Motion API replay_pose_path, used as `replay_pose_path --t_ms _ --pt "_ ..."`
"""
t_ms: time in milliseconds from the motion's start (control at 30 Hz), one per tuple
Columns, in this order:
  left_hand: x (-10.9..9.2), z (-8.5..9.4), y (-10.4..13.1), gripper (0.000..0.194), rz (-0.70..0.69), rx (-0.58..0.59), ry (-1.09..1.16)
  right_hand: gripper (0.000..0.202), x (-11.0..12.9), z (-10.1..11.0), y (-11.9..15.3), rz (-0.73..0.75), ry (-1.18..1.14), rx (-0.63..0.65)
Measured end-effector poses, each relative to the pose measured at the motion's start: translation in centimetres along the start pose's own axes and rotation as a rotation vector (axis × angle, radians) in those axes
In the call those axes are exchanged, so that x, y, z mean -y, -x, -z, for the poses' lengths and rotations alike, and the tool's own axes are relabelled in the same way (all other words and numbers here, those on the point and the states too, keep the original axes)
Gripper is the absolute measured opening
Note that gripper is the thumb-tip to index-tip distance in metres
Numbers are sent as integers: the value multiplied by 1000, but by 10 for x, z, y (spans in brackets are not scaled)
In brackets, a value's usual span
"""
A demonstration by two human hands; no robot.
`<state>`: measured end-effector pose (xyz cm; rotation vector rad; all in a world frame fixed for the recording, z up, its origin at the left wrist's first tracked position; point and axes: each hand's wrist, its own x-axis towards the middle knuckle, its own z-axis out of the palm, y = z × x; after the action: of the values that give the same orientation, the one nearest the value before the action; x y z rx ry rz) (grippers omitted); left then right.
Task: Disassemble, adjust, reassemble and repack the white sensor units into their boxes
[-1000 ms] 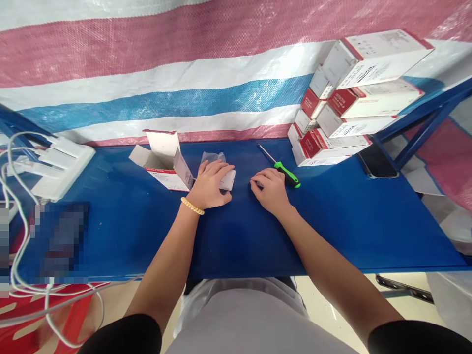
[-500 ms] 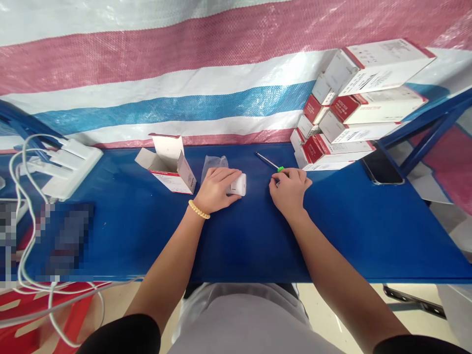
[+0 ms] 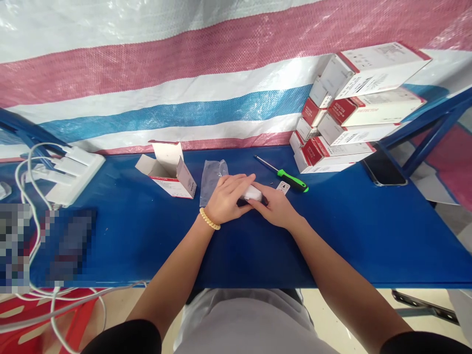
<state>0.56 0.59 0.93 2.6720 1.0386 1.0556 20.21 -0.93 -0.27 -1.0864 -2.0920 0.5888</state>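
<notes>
A small white device point(image 3: 252, 193) is held between both hands above the blue table. My left hand point(image 3: 229, 197), with a beaded bracelet at the wrist, wraps its left side, and my right hand point(image 3: 275, 204) grips its right side. Just beyond my right hand lies a green and black screwdriver point(image 3: 293, 181), its shaft pointing up and left. A small white card or bag point(image 3: 283, 187) with something metallic on it rests beside the handle. Behind my left hand is a clear plastic bag point(image 3: 210, 182). Farther left stands an open white and red box point(image 3: 173, 186).
Stacked white and red boxes point(image 3: 368, 110) stand at the back right, beside a dark phone point(image 3: 387, 169). A white power strip point(image 3: 83, 174) with cables sits at the left. A striped sheet point(image 3: 184, 73) hangs behind the blue table point(image 3: 368, 231).
My right hand has left the screwdriver area and moved left onto the white device. My left hand and the device have shifted slightly right and nearer. The screwdriver handle and small card are now uncovered.
</notes>
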Motion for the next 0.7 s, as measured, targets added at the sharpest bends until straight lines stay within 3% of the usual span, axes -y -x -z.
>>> replay_pose_path --t_ms 100,233,333,567,700 --pt "11 15 2 76 136 47 -3 48 -9 1 0 140 34 -17" --pt "25 25 6 62 223 167 88 45 -19 0 0 176 43 8" --pt "29 20 9 59 237 226 150 45 -22 0 1 171 69 17" --pt "31 7 10 69 223 179 190 69 -9 15 1 184 81 178" --pt "32 4 11 72 199 192 193 59 -5 14 0 136 125 124"
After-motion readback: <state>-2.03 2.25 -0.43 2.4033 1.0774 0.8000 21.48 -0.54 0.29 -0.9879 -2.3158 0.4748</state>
